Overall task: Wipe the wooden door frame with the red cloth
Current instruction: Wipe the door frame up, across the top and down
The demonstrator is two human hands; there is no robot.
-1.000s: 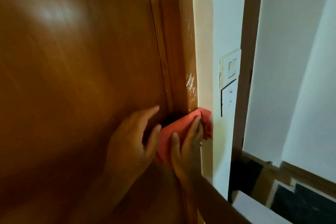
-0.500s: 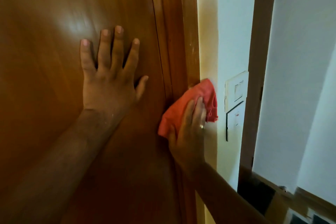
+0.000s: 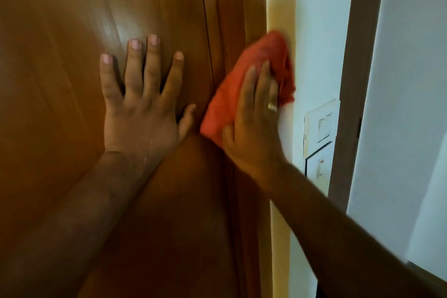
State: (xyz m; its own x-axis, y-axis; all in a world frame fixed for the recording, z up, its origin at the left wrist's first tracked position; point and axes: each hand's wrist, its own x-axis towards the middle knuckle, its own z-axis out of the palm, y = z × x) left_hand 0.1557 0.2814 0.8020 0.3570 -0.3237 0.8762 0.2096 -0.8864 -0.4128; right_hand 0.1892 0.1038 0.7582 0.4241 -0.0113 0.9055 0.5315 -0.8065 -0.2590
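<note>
My right hand (image 3: 251,126), fingers together and flat, presses the red cloth (image 3: 244,80) against the wooden door frame (image 3: 232,7), whose long axis runs vertically above and below the cloth. My left hand (image 3: 142,104) lies spread on the door (image 3: 72,31) just beside; I judge the right hand, already on the frame, takes the coming stroke along it

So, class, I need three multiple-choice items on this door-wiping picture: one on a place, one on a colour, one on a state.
1. Where is the flat left hand?
A. on the brown wooden door
B. on the white wall switch plate
C. on the floor

2. What colour is the crumpled cloth?
A. blue
B. red
C. white

3. What is the right hand doing?
A. hanging free
B. turning a key
C. pressing the cloth on the wooden door frame

Key: A, fingers spread on the panel; B, plainly red; C, fingers lie over the cloth.
</note>
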